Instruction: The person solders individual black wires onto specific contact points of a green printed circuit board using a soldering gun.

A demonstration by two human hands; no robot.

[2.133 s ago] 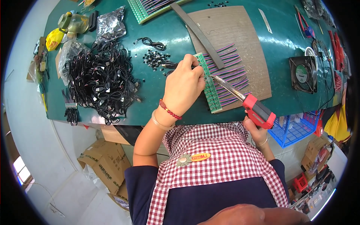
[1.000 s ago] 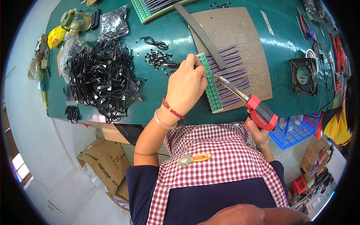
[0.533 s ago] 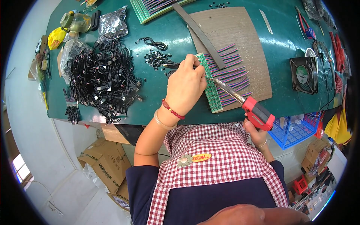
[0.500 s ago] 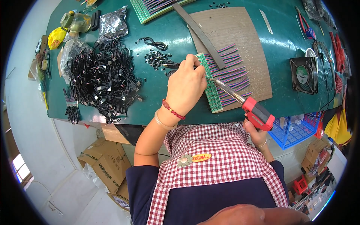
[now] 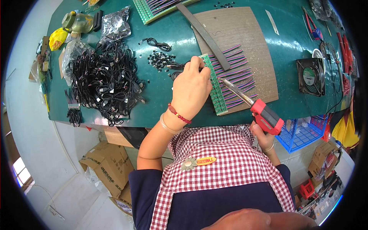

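**Soldering at the green strip**

We work at the green table. Left of the green circuit strip lies a black cable heap; right of it, a black fan. Our left hand pinches a black wire at the strip. Our right hand grips the red soldering iron, tip over the strip.

Brown cardboard boxes sit on the floor below the green bench; a crinkled silver foil bag and yellow packet lie at its far-left end.
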